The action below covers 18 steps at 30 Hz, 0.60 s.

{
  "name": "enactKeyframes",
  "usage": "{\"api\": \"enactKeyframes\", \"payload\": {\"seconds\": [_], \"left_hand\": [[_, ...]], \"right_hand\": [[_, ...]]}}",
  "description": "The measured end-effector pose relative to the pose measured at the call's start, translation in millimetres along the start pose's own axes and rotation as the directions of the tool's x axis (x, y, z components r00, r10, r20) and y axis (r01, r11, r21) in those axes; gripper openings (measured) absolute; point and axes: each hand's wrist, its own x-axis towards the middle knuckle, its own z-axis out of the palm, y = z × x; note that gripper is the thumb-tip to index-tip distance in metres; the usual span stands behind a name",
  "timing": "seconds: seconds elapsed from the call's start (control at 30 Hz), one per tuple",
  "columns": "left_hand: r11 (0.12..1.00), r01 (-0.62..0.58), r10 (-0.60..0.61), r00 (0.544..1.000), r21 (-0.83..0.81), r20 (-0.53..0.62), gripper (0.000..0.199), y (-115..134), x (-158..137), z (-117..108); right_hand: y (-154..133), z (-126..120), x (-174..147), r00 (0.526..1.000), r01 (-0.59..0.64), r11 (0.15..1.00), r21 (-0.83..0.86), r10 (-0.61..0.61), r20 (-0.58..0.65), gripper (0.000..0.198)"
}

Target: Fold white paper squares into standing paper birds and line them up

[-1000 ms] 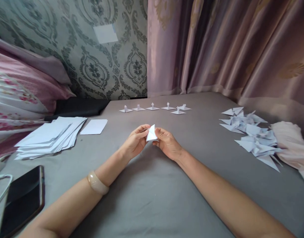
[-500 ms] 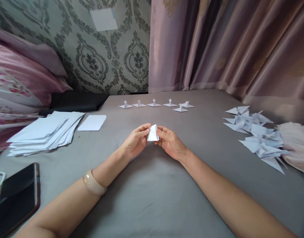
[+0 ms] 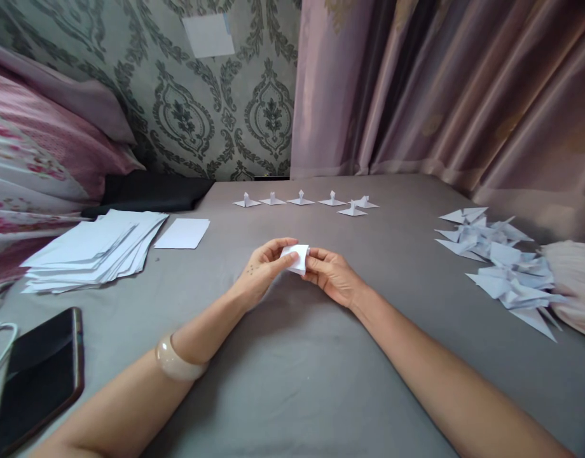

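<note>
A small folded white paper (image 3: 298, 261) is held between both hands, above the grey sheet in the middle of the view. My left hand (image 3: 264, 270) pinches its left side, thumb lying across the front and fingers behind. On its right edge, my right hand (image 3: 331, 273) is closed with thumb and fingertips; part of those fingers is hidden behind the paper. The folded piece looks squarish and in several layers. Beyond the hands stands a row of small folded paper figures (image 3: 301, 198) with pointed ends.
A stack of white paper sheets (image 3: 95, 251) lies at the left, with a separate smaller sheet (image 3: 182, 233) beside it. A phone (image 3: 41, 375) is near the left front. Folded paper cranes (image 3: 507, 261) are heaped at the right, by a pale cloth (image 3: 571, 283). Curtains (image 3: 416, 89) hang behind.
The paper's visible shape has gone from a tapered, triangular look to a squarish one. My left thumb has moved across its front. The whole view has shifted slightly.
</note>
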Motion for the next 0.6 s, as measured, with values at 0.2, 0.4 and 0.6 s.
{"api": "enactKeyframes", "payload": {"seconds": [0.2, 0.4, 0.6], "left_hand": [[0.924, -0.165, 0.111, 0.979, 0.344, 0.170, 0.057, 4.3, -6.9, 0.8], [0.902, -0.197, 0.108, 0.965, 0.384, 0.239, 0.045, 7.5, -10.6, 5.5], [0.938, -0.100, 0.016, 0.969, 0.333, 0.245, 0.039, 7.8, -10.1, 3.6]], "right_hand": [[-1.7, 3.4, -3.6, 0.997, 0.057, 0.998, -0.036, -0.058, -0.041, 0.041], [0.1, 1.9, -0.1, 0.974, 0.182, 0.977, -0.109, -0.194, -0.119, 0.039], [1.0, 0.7, 2.8, 0.948, 0.221, 0.962, -0.158, -0.251, -0.197, 0.032]]}}
